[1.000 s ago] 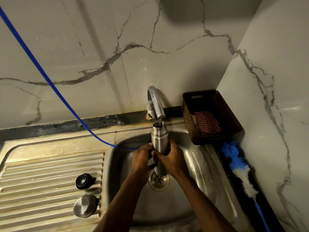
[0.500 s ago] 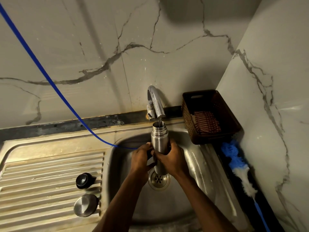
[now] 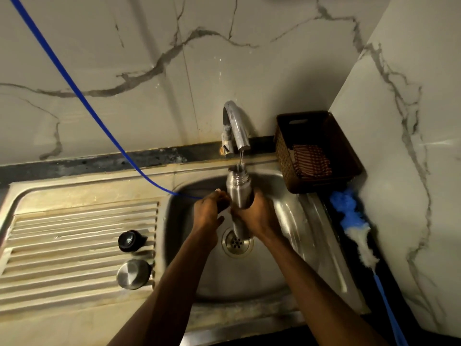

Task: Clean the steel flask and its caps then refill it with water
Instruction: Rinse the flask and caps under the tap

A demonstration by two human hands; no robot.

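Steel flask (image 3: 239, 193) is kept upright under the tap (image 3: 237, 128) so water lands inside; right hand (image 3: 257, 216) is wrapped round it, left hand (image 3: 209, 211) looks loosely curled beside it, grip can't be told.

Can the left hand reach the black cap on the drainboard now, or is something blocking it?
Probably yes. The black cap stands on the drainboard, left of the left hand, with nothing between them. But that hand is at the flask and must leave it first.
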